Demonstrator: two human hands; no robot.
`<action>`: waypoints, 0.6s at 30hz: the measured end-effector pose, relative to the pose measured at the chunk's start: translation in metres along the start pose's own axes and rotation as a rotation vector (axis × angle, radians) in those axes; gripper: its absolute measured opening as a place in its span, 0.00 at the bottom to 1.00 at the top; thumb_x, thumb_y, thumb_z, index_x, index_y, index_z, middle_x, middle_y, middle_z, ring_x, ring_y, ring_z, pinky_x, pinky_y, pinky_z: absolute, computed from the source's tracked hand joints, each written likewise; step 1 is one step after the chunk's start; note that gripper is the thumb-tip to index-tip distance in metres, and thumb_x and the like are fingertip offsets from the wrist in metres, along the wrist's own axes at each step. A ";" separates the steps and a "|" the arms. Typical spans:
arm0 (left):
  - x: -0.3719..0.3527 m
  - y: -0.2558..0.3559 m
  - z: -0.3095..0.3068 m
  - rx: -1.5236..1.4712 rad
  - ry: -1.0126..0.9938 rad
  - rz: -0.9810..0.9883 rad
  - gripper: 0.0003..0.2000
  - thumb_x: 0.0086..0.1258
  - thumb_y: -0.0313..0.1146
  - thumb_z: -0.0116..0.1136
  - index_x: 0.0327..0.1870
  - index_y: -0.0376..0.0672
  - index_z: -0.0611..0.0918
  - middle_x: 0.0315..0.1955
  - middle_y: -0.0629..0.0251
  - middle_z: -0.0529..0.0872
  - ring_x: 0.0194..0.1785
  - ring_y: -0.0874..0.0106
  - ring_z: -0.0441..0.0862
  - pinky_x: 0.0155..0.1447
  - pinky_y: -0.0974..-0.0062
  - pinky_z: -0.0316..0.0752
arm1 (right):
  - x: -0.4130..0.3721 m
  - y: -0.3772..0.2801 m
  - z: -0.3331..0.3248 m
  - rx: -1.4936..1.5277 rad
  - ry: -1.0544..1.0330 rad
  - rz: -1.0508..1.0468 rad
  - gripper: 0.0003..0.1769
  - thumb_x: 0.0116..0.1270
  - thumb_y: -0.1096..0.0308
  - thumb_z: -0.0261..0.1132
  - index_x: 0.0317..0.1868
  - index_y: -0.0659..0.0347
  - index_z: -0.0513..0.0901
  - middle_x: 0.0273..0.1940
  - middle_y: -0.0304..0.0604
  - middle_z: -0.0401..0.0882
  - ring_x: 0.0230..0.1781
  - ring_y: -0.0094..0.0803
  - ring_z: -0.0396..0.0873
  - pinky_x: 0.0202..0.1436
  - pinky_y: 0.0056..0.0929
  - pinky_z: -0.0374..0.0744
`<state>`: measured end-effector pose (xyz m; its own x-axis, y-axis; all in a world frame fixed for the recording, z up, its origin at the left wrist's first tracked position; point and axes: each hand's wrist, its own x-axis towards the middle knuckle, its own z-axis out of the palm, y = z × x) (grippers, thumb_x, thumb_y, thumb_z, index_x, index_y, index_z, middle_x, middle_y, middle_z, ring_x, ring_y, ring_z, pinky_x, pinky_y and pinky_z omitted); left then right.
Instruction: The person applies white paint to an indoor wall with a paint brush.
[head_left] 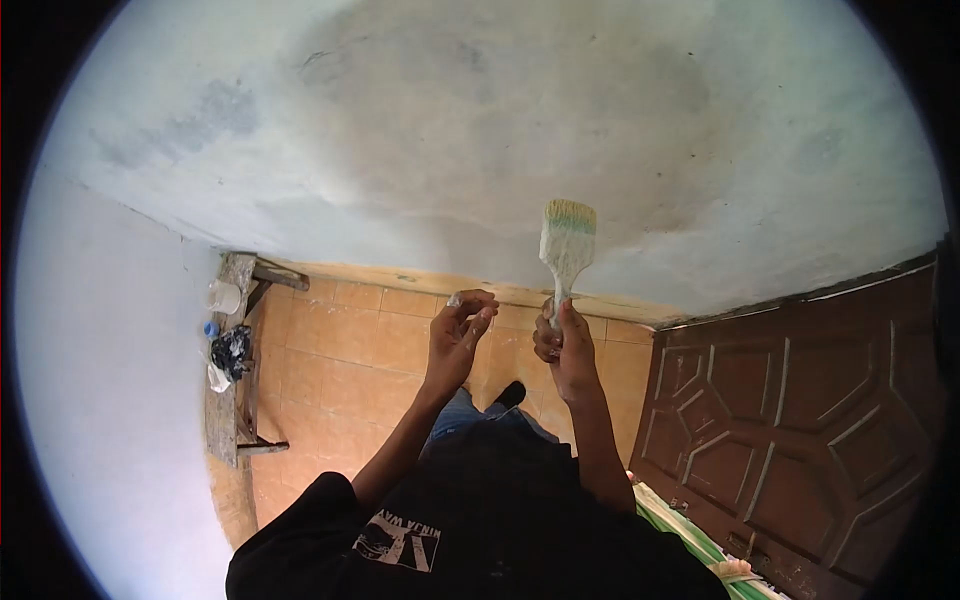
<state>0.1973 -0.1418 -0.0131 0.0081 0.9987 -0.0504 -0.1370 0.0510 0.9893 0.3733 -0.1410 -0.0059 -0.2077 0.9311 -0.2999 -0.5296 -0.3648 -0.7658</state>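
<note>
Paintbrush (567,250): before wall (480,120), clamped by handle (562,287) in grip of right hand (565,337), presumably to keep bristles (570,211) clear. Left hand (457,327): loosely curled nearby; together or apart, impossible to tell.

And it's the broad paintbrush (567,245), held by its handle in the right hand (565,340), bristle end up and leaning slightly! Yellowish tips, a pale green band just below them, then whitish paint coating the wide body and the narrowing neck.
</note>
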 end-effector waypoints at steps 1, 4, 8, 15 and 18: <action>-0.004 0.001 -0.006 -0.010 0.013 0.010 0.08 0.74 0.29 0.55 0.49 0.36 0.77 0.46 0.63 0.81 0.52 0.73 0.79 0.56 0.73 0.74 | -0.001 0.006 0.005 -0.002 -0.007 0.010 0.22 0.78 0.45 0.45 0.39 0.55 0.69 0.20 0.27 0.52 0.16 0.15 0.49 0.19 0.18 0.51; -0.009 0.004 -0.027 -0.039 0.059 0.035 0.08 0.74 0.29 0.55 0.50 0.36 0.77 0.46 0.63 0.82 0.52 0.72 0.79 0.56 0.73 0.74 | -0.001 0.022 0.027 -0.033 -0.025 0.025 0.21 0.79 0.46 0.45 0.38 0.55 0.69 0.20 0.27 0.53 0.16 0.15 0.49 0.19 0.18 0.52; -0.017 0.008 -0.068 -0.029 0.121 0.032 0.08 0.75 0.29 0.55 0.50 0.36 0.77 0.45 0.63 0.82 0.53 0.72 0.79 0.57 0.73 0.74 | -0.003 0.043 0.063 -0.195 0.001 -0.026 0.20 0.79 0.49 0.45 0.36 0.55 0.68 0.20 0.26 0.54 0.16 0.14 0.51 0.19 0.17 0.52; -0.040 0.027 -0.174 -0.028 0.240 0.071 0.09 0.75 0.31 0.55 0.49 0.37 0.77 0.45 0.63 0.82 0.53 0.73 0.79 0.57 0.73 0.73 | 0.003 0.098 0.132 -0.367 -0.025 -0.107 0.20 0.79 0.51 0.47 0.34 0.57 0.68 0.20 0.28 0.58 0.17 0.14 0.55 0.19 0.18 0.55; -0.046 0.031 -0.220 -0.025 0.274 0.053 0.09 0.75 0.31 0.55 0.49 0.37 0.77 0.44 0.63 0.82 0.53 0.73 0.79 0.57 0.73 0.73 | 0.007 0.121 0.172 -0.361 -0.046 -0.132 0.19 0.80 0.52 0.47 0.34 0.57 0.68 0.20 0.29 0.59 0.17 0.14 0.55 0.19 0.18 0.54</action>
<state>-0.0252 -0.1861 -0.0106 -0.2674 0.9629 -0.0368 -0.1541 -0.0051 0.9880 0.1661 -0.1783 -0.0031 -0.1986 0.9659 -0.1659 -0.2321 -0.2108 -0.9496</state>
